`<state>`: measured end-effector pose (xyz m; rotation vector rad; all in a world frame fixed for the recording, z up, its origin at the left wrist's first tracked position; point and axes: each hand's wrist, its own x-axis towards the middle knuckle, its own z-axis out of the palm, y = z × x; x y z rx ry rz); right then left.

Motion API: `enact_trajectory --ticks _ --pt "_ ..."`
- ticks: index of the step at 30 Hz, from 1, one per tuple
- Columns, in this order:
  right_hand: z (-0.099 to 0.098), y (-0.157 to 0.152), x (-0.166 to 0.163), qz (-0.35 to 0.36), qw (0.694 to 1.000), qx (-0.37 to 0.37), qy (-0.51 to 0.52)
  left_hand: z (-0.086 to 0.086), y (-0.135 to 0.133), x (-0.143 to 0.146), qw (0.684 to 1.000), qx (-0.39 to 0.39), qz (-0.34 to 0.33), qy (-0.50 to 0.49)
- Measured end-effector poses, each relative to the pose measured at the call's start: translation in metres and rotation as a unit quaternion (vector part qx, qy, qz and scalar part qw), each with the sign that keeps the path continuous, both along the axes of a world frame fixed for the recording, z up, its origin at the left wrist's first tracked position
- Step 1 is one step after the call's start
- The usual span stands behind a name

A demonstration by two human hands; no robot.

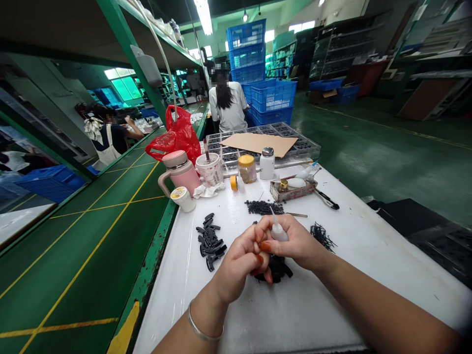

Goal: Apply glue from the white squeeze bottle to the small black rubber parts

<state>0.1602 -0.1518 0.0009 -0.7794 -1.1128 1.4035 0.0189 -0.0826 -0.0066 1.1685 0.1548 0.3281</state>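
My right hand [300, 241] is closed around a small white squeeze bottle [279, 233], whose thin nozzle points up. Close against it, my left hand [241, 258] has its fingers curled in; whatever they pinch, if anything, is hidden. Below both hands lies a heap of black plastic parts [276, 270], partly covered by them. More curved black parts [211, 241] are piled to the left. Beyond the hands is a spread of tiny black pieces [263, 207], and thin black pins [322, 236] lie to the right.
Along the table's back stand a pink jug [182, 174], a white tub [209, 169], a yellow-lidded jar [247, 169], a white pump bottle [267, 164] and a small box [293, 189]. Cardboard [260, 142] covers part of a divided tray. A green conveyor [99, 216] runs left. Two co-workers sit beyond.
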Motion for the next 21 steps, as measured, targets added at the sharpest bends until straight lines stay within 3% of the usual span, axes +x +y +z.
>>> enact_trajectory --ticks 10,15,21 --pt "-0.001 0.000 0.000 -0.028 1.000 0.000 -0.012 -0.002 -0.004 0.000 0.997 0.065 0.045 0.017" --pt "-0.001 0.002 0.001 -0.033 0.999 0.013 -0.021 -0.002 -0.003 0.000 0.998 0.045 0.038 -0.002" --pt "-0.006 0.008 0.011 -0.219 0.973 0.016 -0.072 0.001 0.000 0.000 0.997 0.019 0.081 -0.001"
